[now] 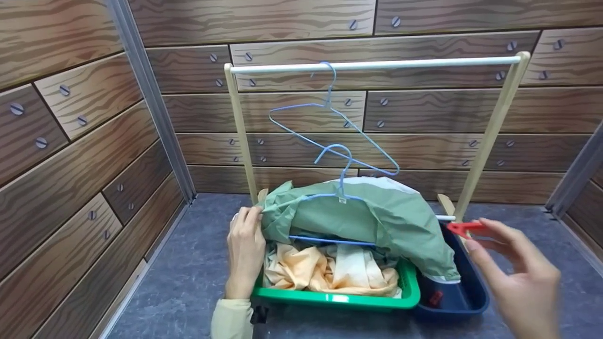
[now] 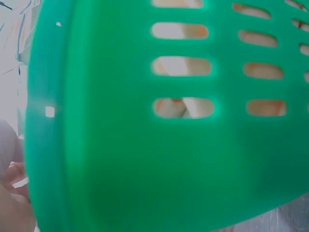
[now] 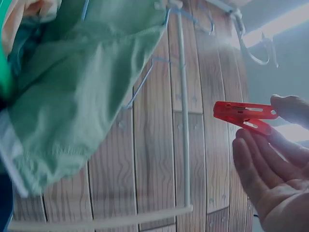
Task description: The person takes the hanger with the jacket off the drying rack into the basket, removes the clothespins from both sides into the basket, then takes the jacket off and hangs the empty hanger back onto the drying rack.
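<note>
A green garment (image 1: 410, 226) is draped over a blue wire hanger (image 1: 346, 167), its body lying across the top of a green basket (image 1: 330, 297). At the garment's left end, my left hand (image 1: 246, 245) grips the cloth with bent fingers, beside the basket's left wall; its fingertips are partly hidden. My right hand (image 1: 523, 268) is off to the right, pinching a red clothespin (image 3: 244, 115) between thumb and fingers, apart from the garment's right sleeve. Crumpled peach and white cloths (image 1: 330, 270) lie in the basket under the garment.
Behind stands a clothes rack with a white bar (image 1: 400, 65) and wooden posts. A second blue hanger (image 1: 301, 134) hangs bare from that bar. To the basket's right sits a dark blue bin (image 1: 464, 301) with a red clothespin (image 1: 435, 297) inside. Wood-patterned walls enclose the space.
</note>
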Motion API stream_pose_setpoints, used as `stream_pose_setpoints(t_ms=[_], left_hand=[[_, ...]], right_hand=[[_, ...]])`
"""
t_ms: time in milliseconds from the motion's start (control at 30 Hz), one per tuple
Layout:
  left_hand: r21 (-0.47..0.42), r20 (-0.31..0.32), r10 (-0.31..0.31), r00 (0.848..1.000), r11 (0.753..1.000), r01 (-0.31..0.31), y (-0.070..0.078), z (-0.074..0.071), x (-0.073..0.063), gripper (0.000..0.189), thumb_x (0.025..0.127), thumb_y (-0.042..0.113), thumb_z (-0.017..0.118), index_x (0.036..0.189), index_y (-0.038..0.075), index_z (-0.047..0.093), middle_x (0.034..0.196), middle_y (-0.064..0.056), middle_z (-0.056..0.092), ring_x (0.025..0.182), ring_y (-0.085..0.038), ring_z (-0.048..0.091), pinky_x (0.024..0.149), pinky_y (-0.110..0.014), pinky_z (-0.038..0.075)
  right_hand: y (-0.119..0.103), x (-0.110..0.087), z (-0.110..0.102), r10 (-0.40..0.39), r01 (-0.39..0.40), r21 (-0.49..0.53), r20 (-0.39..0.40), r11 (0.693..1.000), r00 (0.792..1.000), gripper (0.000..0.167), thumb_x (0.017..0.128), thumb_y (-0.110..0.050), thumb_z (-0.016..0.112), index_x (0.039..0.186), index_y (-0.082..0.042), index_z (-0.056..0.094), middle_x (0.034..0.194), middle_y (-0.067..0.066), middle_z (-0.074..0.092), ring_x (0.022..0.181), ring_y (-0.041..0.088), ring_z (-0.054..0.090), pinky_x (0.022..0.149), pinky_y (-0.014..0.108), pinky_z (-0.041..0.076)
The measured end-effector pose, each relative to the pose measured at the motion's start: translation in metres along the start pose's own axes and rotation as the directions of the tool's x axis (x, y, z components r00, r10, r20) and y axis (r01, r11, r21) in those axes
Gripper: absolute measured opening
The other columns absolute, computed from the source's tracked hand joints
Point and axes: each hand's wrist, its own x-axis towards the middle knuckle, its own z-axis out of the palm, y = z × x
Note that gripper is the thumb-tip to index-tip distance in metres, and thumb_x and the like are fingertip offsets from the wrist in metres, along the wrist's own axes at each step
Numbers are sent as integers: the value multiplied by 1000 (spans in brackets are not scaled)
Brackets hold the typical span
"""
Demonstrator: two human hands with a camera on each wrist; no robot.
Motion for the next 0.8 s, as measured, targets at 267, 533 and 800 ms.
stream_pose_setpoints(t_ms=[267, 533, 800], left_hand=[[-3, 11, -5, 1000, 1000, 5, 0, -1, 1, 9, 97, 6, 59, 99, 6, 67, 89, -6, 58, 85, -26, 57, 75, -40, 47], [0, 2, -11, 1000, 1000, 11, 1, 0, 3, 9, 97, 4, 58, 100, 6, 67, 89, -6, 58, 83, -27, 57, 73, -41, 47], [11, 15, -12, 1000, 1000, 12, 4, 1, -1, 9, 97, 5, 58, 100, 6, 66, 88, -6, 57, 81, -28, 57, 72, -42, 47]], right_hand=[[47, 1, -25, 296, -193, -503, 132, 842, 946, 39, 88, -28, 76, 122, -12, 68, 109, 11, 70, 95, 14, 62, 72, 17, 42], [101, -1, -30, 429, -204, -514, 367, 833, 826, 41, 91, -30, 72, 121, -4, 65, 103, 15, 70, 94, 37, 65, 74, 34, 51], [127, -10, -29, 528, -266, -541, 413, 798, 742, 51, 92, -36, 69, 124, 3, 61, 109, 21, 68, 98, 42, 63, 75, 52, 49]])
